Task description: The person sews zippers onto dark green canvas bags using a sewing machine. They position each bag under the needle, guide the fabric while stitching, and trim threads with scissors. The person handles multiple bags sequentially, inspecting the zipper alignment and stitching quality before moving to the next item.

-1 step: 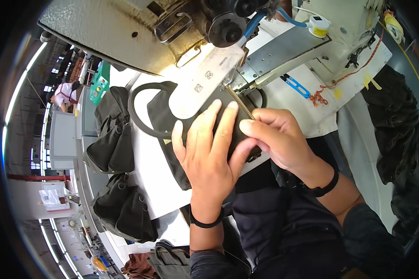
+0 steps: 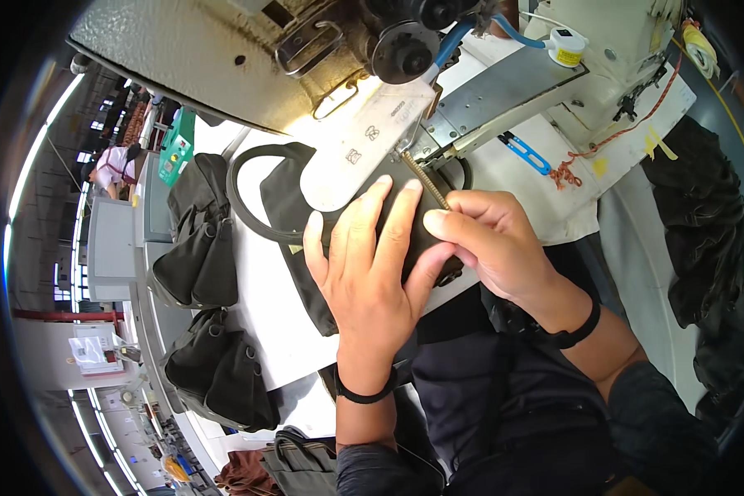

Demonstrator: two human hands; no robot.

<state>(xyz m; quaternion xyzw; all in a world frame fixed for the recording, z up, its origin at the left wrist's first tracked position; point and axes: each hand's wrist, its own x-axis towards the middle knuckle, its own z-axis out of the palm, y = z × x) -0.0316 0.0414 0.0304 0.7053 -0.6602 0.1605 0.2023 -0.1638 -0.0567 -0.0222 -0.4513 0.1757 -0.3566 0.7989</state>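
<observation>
Looking down from the head view, both hands press on a black fabric bag piece [image 2: 293,207] lying on the white worktop [image 2: 256,306] in front of an industrial sewing machine [image 2: 223,58]. The left hand [image 2: 368,277] lies flat, palm down, its fingers [image 2: 370,217] spread apart and stretched forward over the cloth toward the pale metal guide plate [image 2: 364,153], touching the fabric rather than gripping it. The right hand [image 2: 492,244] comes in from the right, its fingers [image 2: 448,223] drawn together and pointing left, the tips pinning the fabric edge just beside the left hand's forefinger; whether they pinch a fold or only press down cannot be told. A thin threaded rod [image 2: 426,180] slants down from the machine to a spot just ahead of the right fingertips, so the working point lies directly in front of both hands, with the right hand the nearer. The bag piece runs long from upper left to lower right, passing under the plate and beneath both palms, and its looped black strap [image 2: 244,202] curves out to the left. Each wrist wears a black band. Further left on the worktop sit two heaps of finished black bags [image 2: 194,248], well apart from the hands. More dark cloth [image 2: 711,248] hangs at the right edge.
</observation>
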